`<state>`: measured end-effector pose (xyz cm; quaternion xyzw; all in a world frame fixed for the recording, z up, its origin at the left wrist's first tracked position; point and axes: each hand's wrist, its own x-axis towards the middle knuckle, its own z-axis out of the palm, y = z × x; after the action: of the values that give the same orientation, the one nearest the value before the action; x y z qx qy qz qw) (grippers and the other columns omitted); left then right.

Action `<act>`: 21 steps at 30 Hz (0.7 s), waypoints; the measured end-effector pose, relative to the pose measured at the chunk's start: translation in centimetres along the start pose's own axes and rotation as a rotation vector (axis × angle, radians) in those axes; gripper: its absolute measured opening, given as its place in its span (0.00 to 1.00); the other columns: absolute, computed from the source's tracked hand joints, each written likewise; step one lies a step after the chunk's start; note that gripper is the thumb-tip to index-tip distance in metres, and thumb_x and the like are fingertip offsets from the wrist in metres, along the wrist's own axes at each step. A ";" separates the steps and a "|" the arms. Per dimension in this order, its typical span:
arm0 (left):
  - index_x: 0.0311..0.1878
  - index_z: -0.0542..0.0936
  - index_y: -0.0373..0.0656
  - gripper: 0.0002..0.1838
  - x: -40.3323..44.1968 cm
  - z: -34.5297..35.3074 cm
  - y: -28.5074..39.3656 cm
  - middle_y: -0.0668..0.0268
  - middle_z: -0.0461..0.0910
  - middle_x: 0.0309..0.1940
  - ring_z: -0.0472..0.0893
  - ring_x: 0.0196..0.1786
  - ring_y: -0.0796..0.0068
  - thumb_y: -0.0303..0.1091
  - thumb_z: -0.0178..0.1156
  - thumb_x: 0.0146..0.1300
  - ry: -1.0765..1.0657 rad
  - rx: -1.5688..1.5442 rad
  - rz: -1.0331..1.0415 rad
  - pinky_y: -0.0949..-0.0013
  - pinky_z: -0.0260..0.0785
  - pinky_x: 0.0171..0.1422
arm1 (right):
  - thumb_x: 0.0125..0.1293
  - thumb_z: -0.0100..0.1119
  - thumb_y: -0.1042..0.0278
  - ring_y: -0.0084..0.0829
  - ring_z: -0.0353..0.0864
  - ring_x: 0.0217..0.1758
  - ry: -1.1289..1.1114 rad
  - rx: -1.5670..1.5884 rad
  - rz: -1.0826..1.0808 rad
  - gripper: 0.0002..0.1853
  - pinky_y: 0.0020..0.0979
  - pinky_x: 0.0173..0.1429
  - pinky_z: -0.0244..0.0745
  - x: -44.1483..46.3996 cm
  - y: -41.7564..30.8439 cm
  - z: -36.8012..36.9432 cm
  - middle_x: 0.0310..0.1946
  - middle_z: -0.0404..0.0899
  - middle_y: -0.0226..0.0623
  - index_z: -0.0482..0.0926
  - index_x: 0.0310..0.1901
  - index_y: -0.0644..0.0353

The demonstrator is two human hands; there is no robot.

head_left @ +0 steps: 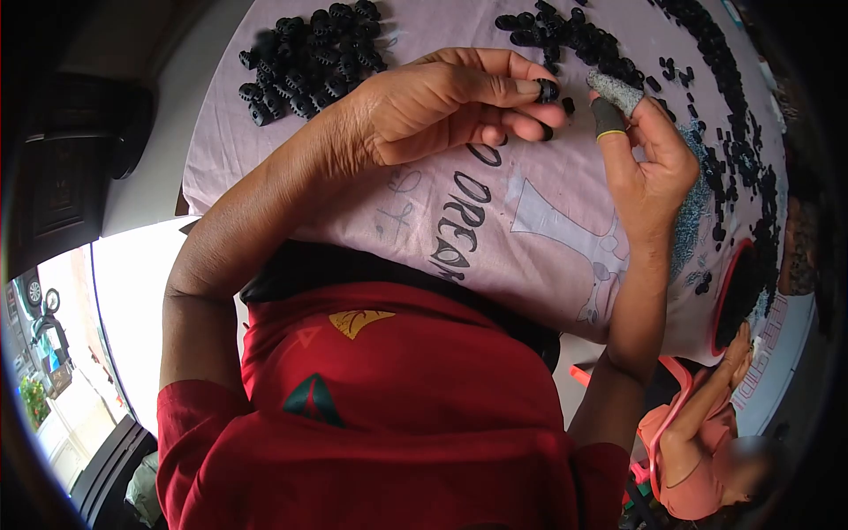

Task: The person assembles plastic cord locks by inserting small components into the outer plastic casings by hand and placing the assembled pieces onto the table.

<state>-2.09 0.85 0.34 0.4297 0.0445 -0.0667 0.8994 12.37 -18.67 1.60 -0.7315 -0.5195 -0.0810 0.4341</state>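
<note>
My left hand (pixel 468 102) is closed in a pinch, holding a small black ribbed plastic piece (pixel 548 90) between thumb and index finger. Just beside it, near the left fingertips, is a smaller black piece (pixel 568 106); whether it is held I cannot tell. My right hand (pixel 649 155) is a short distance to the right, thumb and index finger brought close together. A dark grey cover (pixel 608 116) with a yellow band sits on the right thumb, and a light grey wrap (pixel 616 91) covers the index finger. Anything between those two fingertips is too small to make out.
A pink printed cloth (pixel 353 212) covers the table. A heap of ribbed black pieces (pixel 314 62) lies at left, with more black parts (pixel 583 40) beyond my hands. Tiny blue-grey parts (pixel 693 212) spread at right. Another person (pixel 698 442) sits by a red-rimmed container (pixel 729 296).
</note>
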 end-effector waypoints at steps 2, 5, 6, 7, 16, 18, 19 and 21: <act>0.60 0.77 0.39 0.16 0.5 -1.3 -0.7 0.66 0.82 0.45 0.79 0.42 0.84 0.35 0.58 0.74 -0.006 0.051 0.102 0.80 0.68 0.44 | 0.55 0.65 0.81 0.20 0.78 0.26 -0.039 -0.064 0.110 0.10 0.23 0.29 0.73 -0.2 0.9 -0.2 0.28 0.82 0.33 0.84 0.39 0.64; 0.59 0.78 0.39 0.15 0.3 -0.8 -0.2 0.71 0.80 0.41 0.75 0.40 0.86 0.34 0.59 0.73 0.057 0.019 0.086 0.81 0.66 0.43 | 0.54 0.66 0.78 0.31 0.83 0.29 -0.202 -0.213 0.132 0.12 0.30 0.34 0.77 0.2 0.1 -0.4 0.32 0.82 0.38 0.82 0.41 0.65; 0.58 0.79 0.39 0.15 0.3 -0.7 -0.3 0.71 0.80 0.41 0.75 0.40 0.86 0.34 0.59 0.73 0.053 0.056 0.093 0.81 0.66 0.43 | 0.54 0.66 0.77 0.34 0.84 0.31 -0.255 -0.247 0.122 0.12 0.32 0.36 0.78 0.3 -0.2 -0.2 0.33 0.82 0.40 0.82 0.42 0.66; 0.58 0.79 0.39 0.15 0.4 -0.6 -0.3 0.71 0.80 0.42 0.75 0.40 0.86 0.34 0.59 0.72 0.050 0.092 0.100 0.81 0.66 0.43 | 0.54 0.66 0.77 0.42 0.85 0.35 -0.289 -0.266 0.119 0.13 0.36 0.41 0.79 0.3 -0.5 0.1 0.36 0.82 0.42 0.81 0.43 0.66; 0.57 0.79 0.37 0.14 0.4 -0.4 -0.7 0.69 0.82 0.42 0.78 0.41 0.85 0.32 0.60 0.72 0.068 0.224 0.098 0.80 0.69 0.47 | 0.55 0.61 0.80 0.40 0.83 0.34 -0.281 -0.336 0.037 0.13 0.36 0.40 0.77 0.2 -0.2 0.4 0.35 0.80 0.42 0.81 0.43 0.67; 0.56 0.80 0.36 0.14 0.5 -0.4 -0.8 0.68 0.82 0.41 0.78 0.41 0.84 0.32 0.60 0.72 0.061 0.248 0.105 0.80 0.69 0.47 | 0.56 0.60 0.80 0.29 0.80 0.32 -0.248 -0.137 0.153 0.13 0.29 0.38 0.75 0.1 -0.1 0.1 0.33 0.79 0.37 0.81 0.44 0.68; 0.56 0.80 0.36 0.14 0.5 -0.4 -0.9 0.68 0.82 0.41 0.78 0.41 0.84 0.32 0.60 0.72 0.068 0.254 0.107 0.80 0.69 0.47 | 0.56 0.59 0.81 0.24 0.78 0.31 -0.231 -0.037 0.210 0.13 0.26 0.37 0.73 0.1 0.0 0.0 0.32 0.78 0.34 0.81 0.45 0.69; 0.56 0.80 0.36 0.14 0.6 -0.1 -1.0 0.68 0.82 0.39 0.77 0.40 0.84 0.32 0.60 0.72 0.087 0.276 0.108 0.80 0.68 0.46 | 0.57 0.57 0.81 0.17 0.74 0.32 -0.200 0.147 0.197 0.13 0.21 0.36 0.70 0.1 0.0 0.1 0.31 0.76 0.30 0.81 0.45 0.70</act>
<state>-1.70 0.28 -0.59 0.5537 0.0506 -0.0051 0.8312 12.40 -18.48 1.58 -0.7497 -0.4903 0.0734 0.4384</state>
